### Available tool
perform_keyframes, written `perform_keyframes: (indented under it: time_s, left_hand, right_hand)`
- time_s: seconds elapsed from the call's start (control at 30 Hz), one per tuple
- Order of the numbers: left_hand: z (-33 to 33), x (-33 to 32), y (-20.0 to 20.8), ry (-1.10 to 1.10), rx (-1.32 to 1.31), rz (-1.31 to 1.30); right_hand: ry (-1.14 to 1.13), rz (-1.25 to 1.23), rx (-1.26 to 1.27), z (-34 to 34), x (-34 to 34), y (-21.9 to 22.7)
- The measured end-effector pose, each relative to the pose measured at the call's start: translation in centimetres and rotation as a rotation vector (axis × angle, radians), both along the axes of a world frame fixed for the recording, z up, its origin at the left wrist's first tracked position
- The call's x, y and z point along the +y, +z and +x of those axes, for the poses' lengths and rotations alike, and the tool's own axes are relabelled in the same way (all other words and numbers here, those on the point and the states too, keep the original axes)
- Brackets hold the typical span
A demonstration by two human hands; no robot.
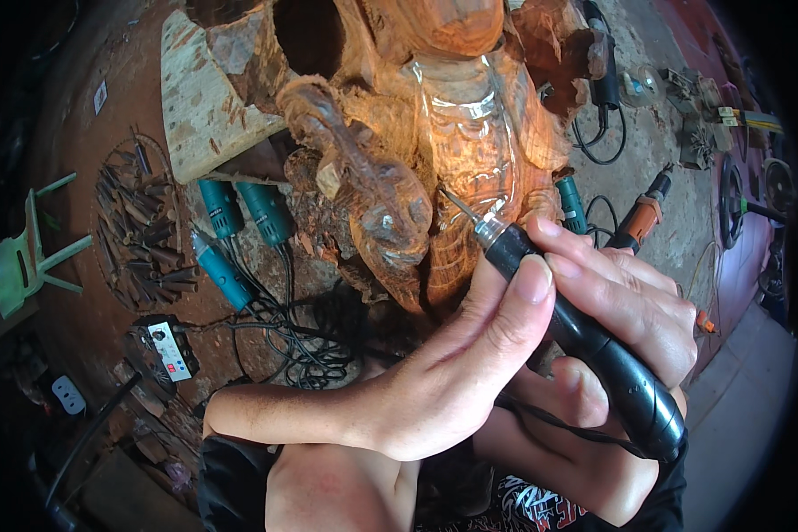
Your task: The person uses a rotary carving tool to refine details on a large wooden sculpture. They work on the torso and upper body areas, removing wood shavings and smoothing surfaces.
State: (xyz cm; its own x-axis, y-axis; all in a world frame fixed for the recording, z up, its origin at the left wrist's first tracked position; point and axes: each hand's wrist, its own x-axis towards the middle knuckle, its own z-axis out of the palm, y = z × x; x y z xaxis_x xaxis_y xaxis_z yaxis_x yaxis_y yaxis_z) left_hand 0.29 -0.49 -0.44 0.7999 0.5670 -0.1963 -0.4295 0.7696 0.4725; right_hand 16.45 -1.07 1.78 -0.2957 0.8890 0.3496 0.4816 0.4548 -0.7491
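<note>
A slim black rotary carving handpiece [590,341] slants up and left across the right of the picture, its cable trailing from below. My right hand [643,306] wraps its fingers over the body from the right. My left hand [457,368] is closed on the front end, its thumb pressed along the black collar. The thin metal bit [459,206] points at a large brown wood carving [461,115], close to a rounded, knobbly part [390,213]. Whether the tip touches the wood I cannot tell. The carving's middle panel shines in the light.
Several teal power tools [226,275] lie left of the carving among tangled black cords [301,341]. Further left are a round pile of brown rod-like pieces [146,235], a control box [168,350] and a light-green chair [13,270]. An orange-black power tool [643,217] lies at right.
</note>
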Motion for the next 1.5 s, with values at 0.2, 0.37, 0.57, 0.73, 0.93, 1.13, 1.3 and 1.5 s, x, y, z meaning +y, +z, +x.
perform_keyframes:
  time_s: [0.2, 0.37, 0.57, 0.73, 0.93, 1.13, 1.3, 1.5]
  left_hand:
    - [-0.1, 0.0, 0.3, -0.045, 0.039, 0.004]
    - [0.0, 0.3, 0.6, -0.065, 0.026, 0.006]
    - [0.2, 0.2, 0.1, -0.029, -0.002, 0.047]
    - [0.2, 0.3, 0.4, -0.034, 0.038, 0.017]
    - [0.0, 0.8, 1.2, -0.077, 0.035, -0.061]
    - [0.0, 0.6, 1.1, -0.061, 0.032, -0.062]
    - [0.0, 0.0, 0.3, -0.023, -0.005, -0.046]
    - [0.2, -0.2, 0.3, 0.036, -0.097, -0.045]
  right_hand:
    - [0.013, -0.030, -0.007, 0.3, -0.3, 0.3]
    - [0.013, -0.008, 0.017, 0.4, -0.4, 0.0]
    - [0.041, -0.002, 0.013, 0.5, -0.1, -0.1]
    - [0.030, 0.002, 0.023, 0.4, -0.1, -0.2]
    - [0.007, 0.021, 0.004, 0.3, -0.3, 0.0]
    - [0.033, 0.042, 0.026, 0.5, -0.2, -0.4]
    - [0.036, -0.030, 0.030, 0.4, -0.4, 0.0]
    - [-0.052, -0.149, -0.050, 0.2, -1.4, 1.6]
